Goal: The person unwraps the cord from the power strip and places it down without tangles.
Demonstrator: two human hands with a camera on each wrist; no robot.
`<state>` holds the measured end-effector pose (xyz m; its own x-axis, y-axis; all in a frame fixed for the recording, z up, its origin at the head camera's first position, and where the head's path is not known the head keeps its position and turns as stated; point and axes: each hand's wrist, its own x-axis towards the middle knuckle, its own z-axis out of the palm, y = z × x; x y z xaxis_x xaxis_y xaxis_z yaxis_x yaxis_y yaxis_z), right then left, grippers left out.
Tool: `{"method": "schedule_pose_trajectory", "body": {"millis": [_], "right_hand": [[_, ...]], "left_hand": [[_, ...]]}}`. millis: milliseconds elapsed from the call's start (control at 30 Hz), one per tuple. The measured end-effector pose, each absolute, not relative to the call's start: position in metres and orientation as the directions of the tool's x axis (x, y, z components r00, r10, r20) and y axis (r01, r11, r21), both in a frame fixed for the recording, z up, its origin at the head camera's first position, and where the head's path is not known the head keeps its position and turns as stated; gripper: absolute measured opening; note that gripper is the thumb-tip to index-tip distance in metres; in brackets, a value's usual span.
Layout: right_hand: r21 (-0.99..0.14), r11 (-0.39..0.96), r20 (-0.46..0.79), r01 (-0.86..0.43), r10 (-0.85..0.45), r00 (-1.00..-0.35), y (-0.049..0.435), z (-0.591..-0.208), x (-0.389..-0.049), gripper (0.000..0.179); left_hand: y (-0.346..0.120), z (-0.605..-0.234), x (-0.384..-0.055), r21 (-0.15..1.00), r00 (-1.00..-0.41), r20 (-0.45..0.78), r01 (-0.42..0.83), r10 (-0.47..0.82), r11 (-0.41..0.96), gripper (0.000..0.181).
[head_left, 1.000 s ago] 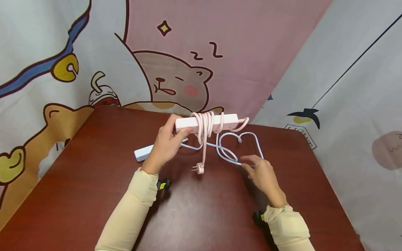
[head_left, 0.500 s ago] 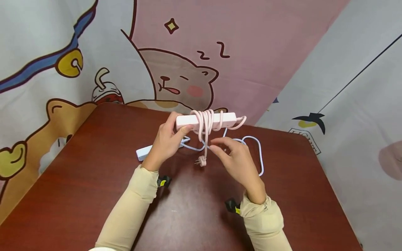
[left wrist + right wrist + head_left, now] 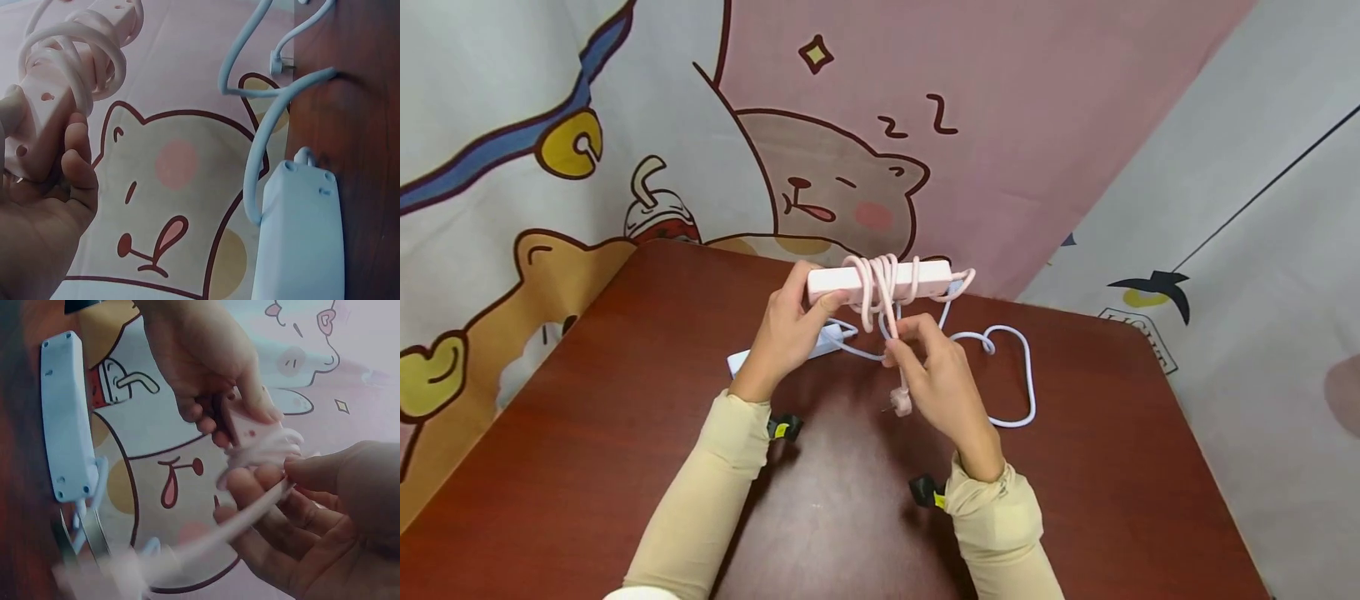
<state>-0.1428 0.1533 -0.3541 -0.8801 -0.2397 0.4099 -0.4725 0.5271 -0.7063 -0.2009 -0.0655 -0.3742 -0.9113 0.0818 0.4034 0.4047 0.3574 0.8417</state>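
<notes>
In the head view, my left hand (image 3: pixel 788 327) grips the left end of a pink power strip (image 3: pixel 831 283), thumb in front, holding it above the table. Several turns of its pink cord (image 3: pixel 886 279) wrap around the strip's middle. My right hand (image 3: pixel 946 379) pinches the cord's loose end between thumb and fingers, just below the strip. The pink plug (image 3: pixel 901 402) dangles under those fingers; in the right wrist view the plug (image 3: pixel 103 575) is blurred. Left fingers (image 3: pixel 78 162) curl around the strip's underside in the left wrist view.
A pale blue-white power strip (image 3: pixel 300 240) lies on the brown table (image 3: pixel 842 533) behind my left wrist. Its cord (image 3: pixel 1032 375) loops loosely across to the right, and its plug (image 3: pixel 275 64) lies near the back edge. A cartoon-printed curtain (image 3: pixel 1000 125) hangs behind the table.
My right hand has moved left from beside the white cord to the hanging pink cord, which it now pinches. The pink plug has shifted slightly right and down. My left hand keeps its grip.
</notes>
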Motion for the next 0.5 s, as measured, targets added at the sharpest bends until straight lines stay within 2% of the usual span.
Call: {"method": "schedule_pose_trajectory", "body": {"millis": [167,333,500], "right_hand": [[-0.654,0.534,0.522,-0.536,-0.194,-0.831,0.159,-0.349,-0.146,0.011],[-0.577,0.542,0.658,-0.611,-0.136,-0.741,0.167,-0.35,-0.149,0.011],[-0.48,0.607,0.713,-0.633,-0.151,-0.685,0.18,-0.343,-0.148,0.011]], "left_hand": [[-0.072,-0.371,-0.203,0.845,-0.914,0.398,0.399,0.08,0.357,0.036],[-0.078,-0.373,-0.203,0.855,-0.929,0.354,0.369,0.109,0.364,0.033],[-0.078,-0.373,-0.204,0.864,-0.936,0.312,0.35,0.16,0.361,0.031]]}}
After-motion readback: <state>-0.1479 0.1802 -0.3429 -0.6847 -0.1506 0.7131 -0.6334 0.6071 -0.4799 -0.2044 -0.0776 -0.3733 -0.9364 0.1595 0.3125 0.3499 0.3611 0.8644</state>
